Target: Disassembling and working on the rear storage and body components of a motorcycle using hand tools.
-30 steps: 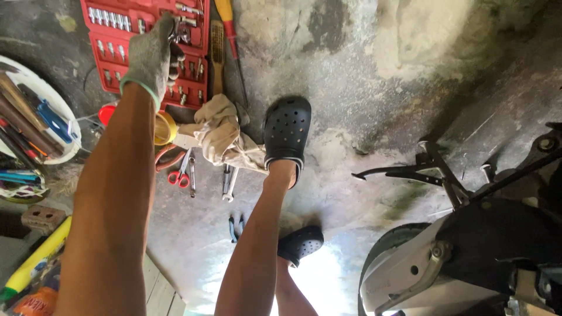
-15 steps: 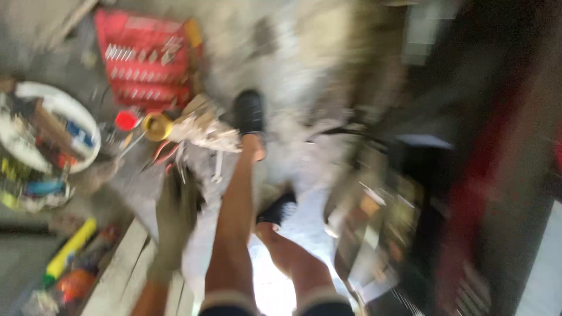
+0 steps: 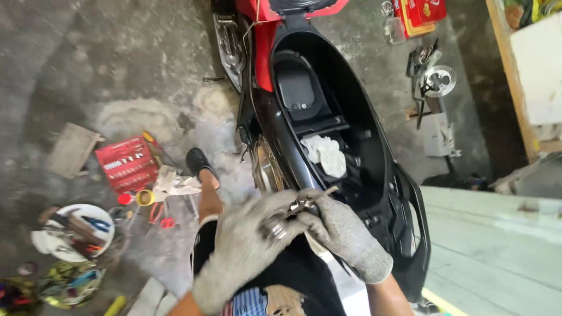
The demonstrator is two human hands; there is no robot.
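Observation:
Both my hands wear grey knit gloves and meet in front of my body. My left hand [image 3: 243, 246] and my right hand [image 3: 345, 234] together grip a small metal ratchet tool [image 3: 298, 206] with a socket piece. Just beyond them stands a black and red scooter [image 3: 328, 117] with its seat raised. Its open under-seat compartment holds a white rag [image 3: 325, 155]. My leg in a black clog [image 3: 199, 161] stands on the concrete floor left of the scooter.
A red socket set case [image 3: 126, 164] lies open on the floor at left, with a rag [image 3: 175, 182], pliers and spanners beside it. A white round tray [image 3: 73, 231] holds tools. A brake disc [image 3: 439, 79] and parts lie at upper right. A pale wooden platform [image 3: 497, 246] is at right.
My view has swung from the floor and tool case to the scooter. My left hand left the socket case and joined the right hand on the metal tool.

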